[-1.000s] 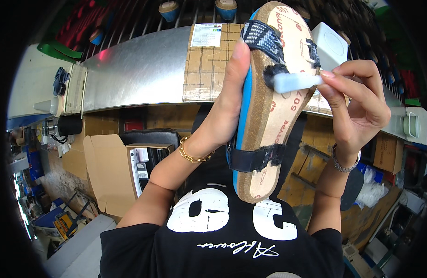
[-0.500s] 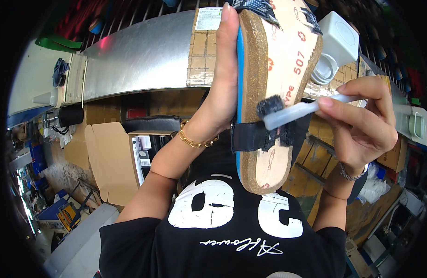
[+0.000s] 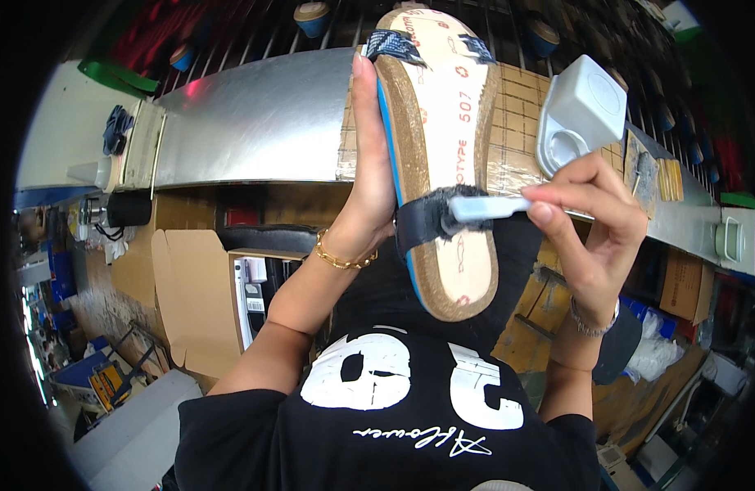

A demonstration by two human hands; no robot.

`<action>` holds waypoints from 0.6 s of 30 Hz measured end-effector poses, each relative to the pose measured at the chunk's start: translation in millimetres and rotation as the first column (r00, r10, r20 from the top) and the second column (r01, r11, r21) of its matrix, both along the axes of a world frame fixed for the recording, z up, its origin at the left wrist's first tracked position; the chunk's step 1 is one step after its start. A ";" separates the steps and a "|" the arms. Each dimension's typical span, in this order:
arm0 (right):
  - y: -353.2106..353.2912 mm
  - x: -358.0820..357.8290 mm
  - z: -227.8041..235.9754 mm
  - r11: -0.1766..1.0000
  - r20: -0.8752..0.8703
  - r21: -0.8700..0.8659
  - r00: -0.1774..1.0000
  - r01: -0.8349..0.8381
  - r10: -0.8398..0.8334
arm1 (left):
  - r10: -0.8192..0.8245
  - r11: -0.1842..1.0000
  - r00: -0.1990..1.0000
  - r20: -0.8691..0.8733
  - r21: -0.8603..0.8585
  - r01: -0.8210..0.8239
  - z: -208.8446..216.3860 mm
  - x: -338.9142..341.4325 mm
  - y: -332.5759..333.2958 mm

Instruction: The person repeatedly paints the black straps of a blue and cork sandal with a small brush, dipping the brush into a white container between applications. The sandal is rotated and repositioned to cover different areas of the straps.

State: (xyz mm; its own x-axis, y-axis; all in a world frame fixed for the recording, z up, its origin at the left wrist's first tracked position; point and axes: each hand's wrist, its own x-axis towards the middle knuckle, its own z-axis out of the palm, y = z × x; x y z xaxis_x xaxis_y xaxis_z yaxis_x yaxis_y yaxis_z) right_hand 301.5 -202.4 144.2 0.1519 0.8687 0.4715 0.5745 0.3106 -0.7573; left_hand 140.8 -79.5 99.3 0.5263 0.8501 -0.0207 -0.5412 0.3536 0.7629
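My left hand (image 3: 374,168) grips the left side of a sandal (image 3: 447,286) whose underside faces me, with a pale printed board framed by brown cork and a blue edge. A black strap (image 3: 413,227) wraps onto the board near the lower end, and a dark patterned strap (image 3: 394,47) is folded over near the upper end. My right hand (image 3: 599,233) pinches a brush with a pale whitish handle (image 3: 494,208) between thumb and fingers. Its dark head presses on the black strap's end, and the bristles are mostly hidden behind the handle.
A white plastic container (image 3: 589,102) with a round well stands on a cardboard-covered part of the metal bench (image 3: 255,114), right of the sandal. Below the bench is an opened cardboard box (image 3: 193,295). Blue-based shoe forms (image 3: 312,20) sit on the rack beyond.
The sandal has moved left and away from me, showing its upper end. The brush has gone from the board above the strap onto the strap's end, and my right hand has moved left.
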 end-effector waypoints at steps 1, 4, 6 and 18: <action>-1.4 -4.2 0.1 1.000 -0.012 -0.016 1.000 0.020 -0.020 | 0.013 1.000 1.000 -0.021 0.020 -0.013 -1.4 -1.7 1.8; -1.7 -13.9 -1.2 0.995 0.036 -0.019 0.995 0.098 -0.097 | 0.042 0.997 0.997 -0.063 0.068 -0.038 -7.1 -5.4 5.4; 2.3 -13.3 -1.9 0.993 0.130 0.053 0.985 0.107 -0.114 | 0.034 0.994 0.998 -0.050 0.106 -0.028 -6.7 -5.3 4.0; -0.6 -3.4 -2.9 0.990 0.196 0.143 0.980 0.012 -0.040 | -0.032 0.999 0.995 -0.098 0.021 0.034 -4.1 -5.5 -1.6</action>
State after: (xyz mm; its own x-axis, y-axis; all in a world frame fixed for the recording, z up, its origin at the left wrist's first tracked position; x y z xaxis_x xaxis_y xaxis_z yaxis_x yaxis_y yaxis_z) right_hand 298.1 -202.9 141.3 0.0649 0.7890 0.6110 0.7175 0.3887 -0.5781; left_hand 135.3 -81.1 95.3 0.5508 0.8329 -0.0545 -0.4520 0.3526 0.8194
